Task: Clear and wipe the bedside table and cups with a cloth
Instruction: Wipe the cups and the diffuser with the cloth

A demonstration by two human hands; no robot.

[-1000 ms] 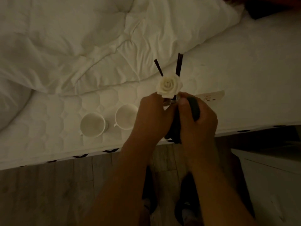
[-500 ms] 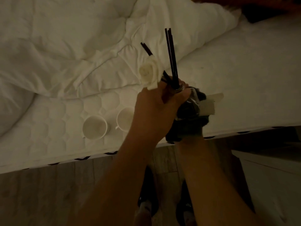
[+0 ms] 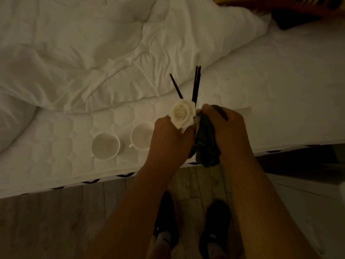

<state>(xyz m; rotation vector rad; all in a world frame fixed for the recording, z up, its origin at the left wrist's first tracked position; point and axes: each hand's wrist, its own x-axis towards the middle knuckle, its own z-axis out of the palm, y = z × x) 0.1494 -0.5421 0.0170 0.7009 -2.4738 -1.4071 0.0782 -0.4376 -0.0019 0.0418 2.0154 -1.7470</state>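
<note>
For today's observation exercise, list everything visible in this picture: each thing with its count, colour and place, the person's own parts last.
cups: two, white, on the mattress, left of the hands
rose: one, white, above the left hand
sticks: a few, dark, rising behind the rose
cloth: one, dark, held between both hands
duvet: one, white, crumpled, upper left
mattress: one, white, quilted
floor: wood, below
left hand: gripping beneath the rose
right hand: gripping the cloth

cups point(image 3: 105, 146): smooth, glossy white ceramic
cloth point(image 3: 206, 146): dark, soft, matt fabric
mattress point(image 3: 61, 146): white quilted textile, matt
duvet point(image 3: 84, 43): crumpled white fabric
floor point(image 3: 46, 221): wood-look planks
rose point(image 3: 182, 113): cream, matt petals
sticks point(image 3: 196, 85): dark, matt
</note>
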